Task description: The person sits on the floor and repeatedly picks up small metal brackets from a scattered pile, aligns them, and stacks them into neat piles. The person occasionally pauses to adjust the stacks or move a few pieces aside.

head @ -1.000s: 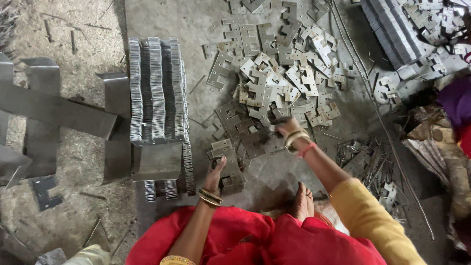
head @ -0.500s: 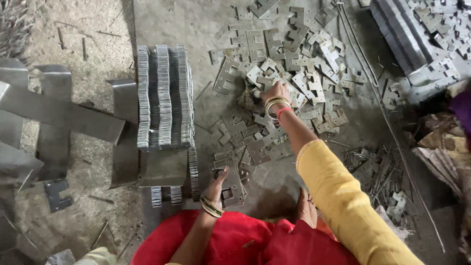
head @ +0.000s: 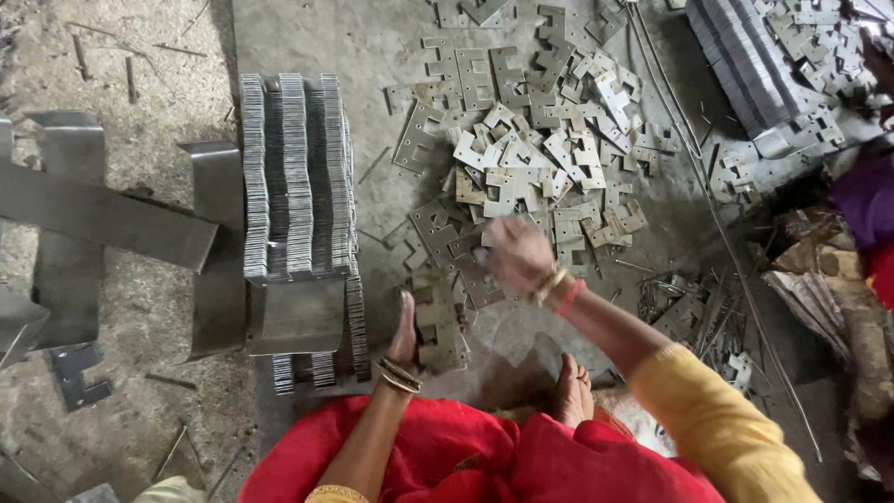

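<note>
Over the dusty floor point(head: 372, 37), the blurred right hand point(head: 518, 253) hides its fingers' grip; the left hand point(head: 406, 333), fingers flat, steadies a small stack of notched metal plates point(head: 440, 321).

Two hands are in view: the left hand point(head: 404, 337) and the right hand point(head: 518, 253). One bare foot point(head: 570, 391) shows. Three upright rows of stacked grey stamped metal plates point(head: 296, 177) stand side by side. The loose pale E-shaped metal stampings point(head: 535, 163) on the floor are too many to count. One bundle of thin metal rods point(head: 694, 312) lies to the right.
</note>
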